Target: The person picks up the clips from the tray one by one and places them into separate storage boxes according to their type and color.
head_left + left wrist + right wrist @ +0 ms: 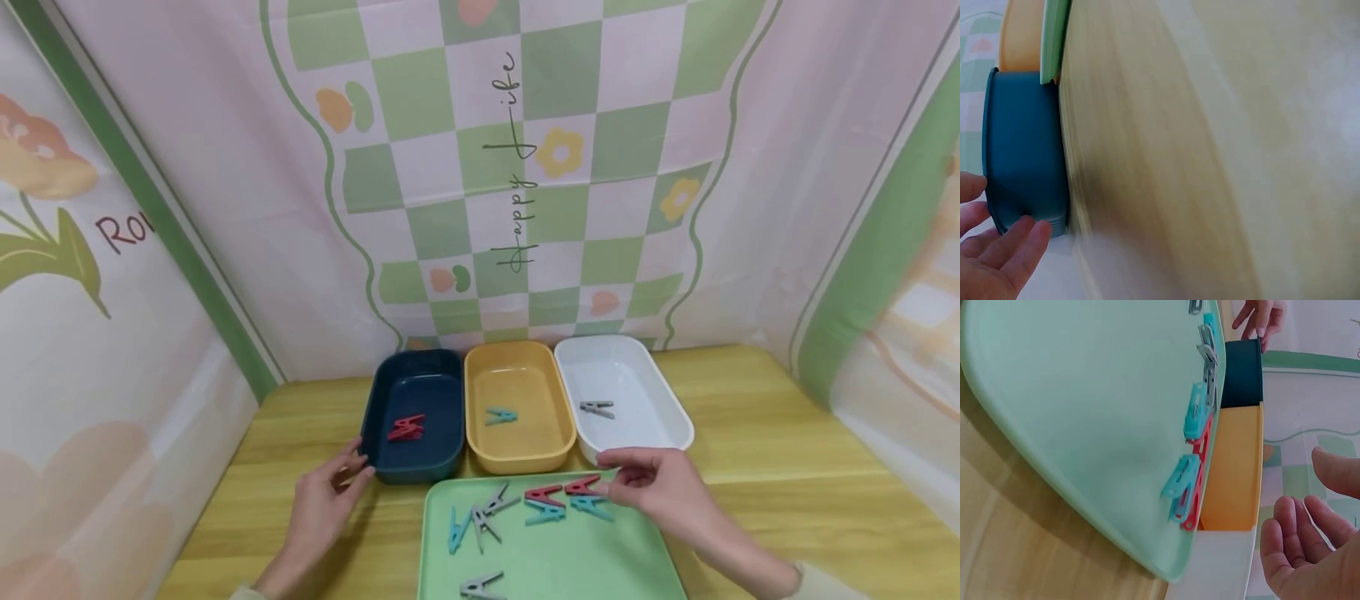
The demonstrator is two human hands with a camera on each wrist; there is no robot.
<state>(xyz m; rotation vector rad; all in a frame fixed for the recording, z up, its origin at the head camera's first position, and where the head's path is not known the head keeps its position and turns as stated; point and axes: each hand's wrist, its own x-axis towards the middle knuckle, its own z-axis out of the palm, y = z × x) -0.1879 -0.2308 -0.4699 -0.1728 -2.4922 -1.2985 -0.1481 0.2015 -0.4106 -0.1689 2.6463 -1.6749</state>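
Note:
At the near left corner of the dark blue bin [416,473] is my left hand [324,500], its fingers touching the bin's side and rim in the left wrist view; it holds nothing visible. My right hand [663,492] hovers over the far right corner of the green tray [585,567], near the white bin [660,400]. Its thumb and relaxed fingers are apart, with nothing between them in the right wrist view. Closest to it on the tray are a red clothespin [582,486] and a blue clothespin [592,507]. Another red clothespin [543,495] and blue clothespin [545,511] lie beside them.
Gray clothespins [482,586] and a blue clothespin [458,531] occupy the tray's left part. Red clothespins [407,428] lie in the dark blue bin, a blue one [501,415] in the yellow bin [521,462], a gray one [597,408] in the white bin. Patterned cloth [495,208] hangs behind.

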